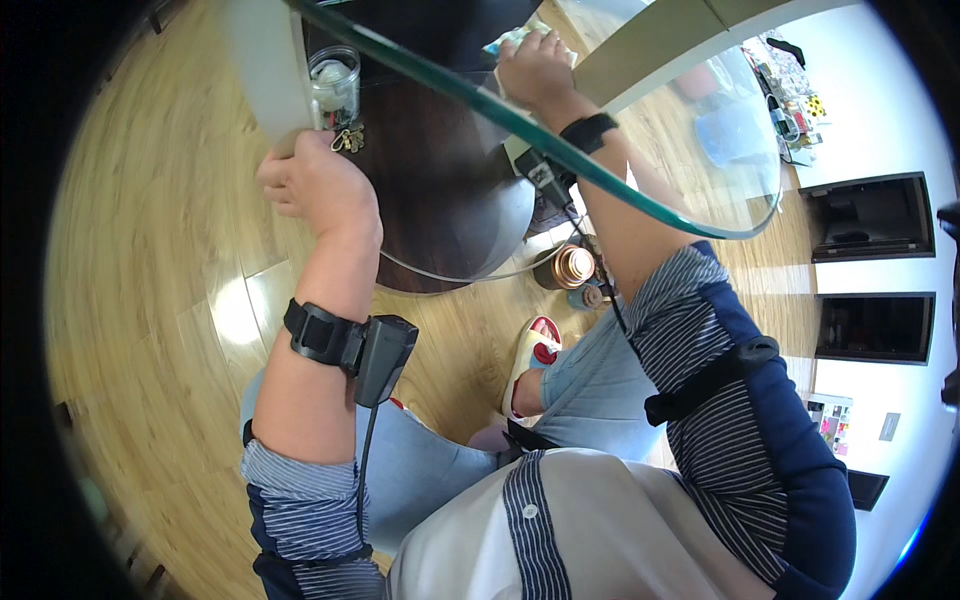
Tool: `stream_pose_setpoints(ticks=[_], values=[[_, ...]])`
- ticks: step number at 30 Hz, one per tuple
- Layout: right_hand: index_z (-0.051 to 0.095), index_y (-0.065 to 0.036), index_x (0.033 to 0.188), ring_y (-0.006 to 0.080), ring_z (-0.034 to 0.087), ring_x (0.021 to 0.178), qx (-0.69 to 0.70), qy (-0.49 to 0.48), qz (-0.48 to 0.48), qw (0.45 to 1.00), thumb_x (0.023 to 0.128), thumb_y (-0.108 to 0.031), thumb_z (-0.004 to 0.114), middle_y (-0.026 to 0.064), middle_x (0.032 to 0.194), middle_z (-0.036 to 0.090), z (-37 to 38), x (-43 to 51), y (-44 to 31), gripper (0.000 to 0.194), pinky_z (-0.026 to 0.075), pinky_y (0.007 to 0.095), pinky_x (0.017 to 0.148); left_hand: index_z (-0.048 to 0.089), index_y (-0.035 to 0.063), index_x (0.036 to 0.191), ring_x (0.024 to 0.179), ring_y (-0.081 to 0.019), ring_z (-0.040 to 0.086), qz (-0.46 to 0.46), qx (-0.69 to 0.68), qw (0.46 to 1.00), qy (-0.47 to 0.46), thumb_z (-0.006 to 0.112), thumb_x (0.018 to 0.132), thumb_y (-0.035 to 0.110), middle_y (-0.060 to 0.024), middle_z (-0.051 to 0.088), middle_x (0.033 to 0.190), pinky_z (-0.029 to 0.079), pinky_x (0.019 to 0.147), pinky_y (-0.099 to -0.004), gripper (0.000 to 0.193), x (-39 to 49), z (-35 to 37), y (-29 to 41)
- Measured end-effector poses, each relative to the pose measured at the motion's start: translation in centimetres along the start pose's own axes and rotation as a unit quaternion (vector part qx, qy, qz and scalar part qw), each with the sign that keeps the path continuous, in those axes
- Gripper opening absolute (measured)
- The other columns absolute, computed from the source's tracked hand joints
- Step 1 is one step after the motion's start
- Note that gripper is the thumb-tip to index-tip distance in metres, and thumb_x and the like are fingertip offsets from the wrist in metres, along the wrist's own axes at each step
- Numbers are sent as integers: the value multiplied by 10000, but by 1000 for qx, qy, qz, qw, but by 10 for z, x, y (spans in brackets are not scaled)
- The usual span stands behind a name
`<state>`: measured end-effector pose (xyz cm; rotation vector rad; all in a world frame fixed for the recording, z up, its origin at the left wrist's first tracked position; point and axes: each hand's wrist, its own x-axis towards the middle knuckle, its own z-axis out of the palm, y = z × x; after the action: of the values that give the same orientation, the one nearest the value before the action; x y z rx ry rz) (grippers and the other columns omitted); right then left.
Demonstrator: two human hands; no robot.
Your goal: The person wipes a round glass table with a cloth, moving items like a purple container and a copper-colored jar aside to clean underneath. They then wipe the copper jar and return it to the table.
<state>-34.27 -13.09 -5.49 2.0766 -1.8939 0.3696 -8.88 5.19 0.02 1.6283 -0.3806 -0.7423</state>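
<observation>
My right hand (536, 71) lies with bent fingers on a crumpled pale cloth (517, 37) with blue and yellow parts, beyond the green edge of a glass panel (480, 101). My left hand (322, 180) is at the lower end of a pale upright panel (262, 67), fingers curled around its end. Close to its thumb are small brass-coloured metal pieces (349, 139), perhaps keys or clips. A clear jar (335, 86) with white contents stands just above them on a dark wooden surface (435, 180).
A copper-coloured lidded container (571, 267) and a smaller jar (585, 298) stand low at the right of the dark surface. The curved glass edge crosses over my right forearm. A cable runs from the device on each wrist. A bluish clear tub (724, 135) is farther right.
</observation>
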Motion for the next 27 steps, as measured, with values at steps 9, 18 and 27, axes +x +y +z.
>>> stream_pose_setpoints(ticks=[9,18,27], values=[[299,141,1627,538,259,1589,102,-33,156,982,1056,-530,416,413,1687,259,-33,-8,-42,888,190,560,1311,399,-28,1443,1470,-409,253,6,-17,1000,-25,636,911,294,-254,324,1552,248,1215,-526,665,2,-5,-3],[260,137,1640,582,198,1595,193,-1,201,960,998,-573,511,454,1683,202,-37,-1,-38,989,182,563,1317,400,-19,1435,1471,-399,253,11,-14,999,-27,637,915,290,-248,328,1549,242,1219,-529,650,-1,-8,-3],[448,-5,1592,556,365,1526,-20,5,-204,979,1080,-448,474,419,1613,374,-47,-83,14,678,303,572,1276,417,-10,1414,1449,-406,280,19,-7,1000,-2,635,928,296,-252,361,1519,270,1200,-518,614,2,-2,-5]])
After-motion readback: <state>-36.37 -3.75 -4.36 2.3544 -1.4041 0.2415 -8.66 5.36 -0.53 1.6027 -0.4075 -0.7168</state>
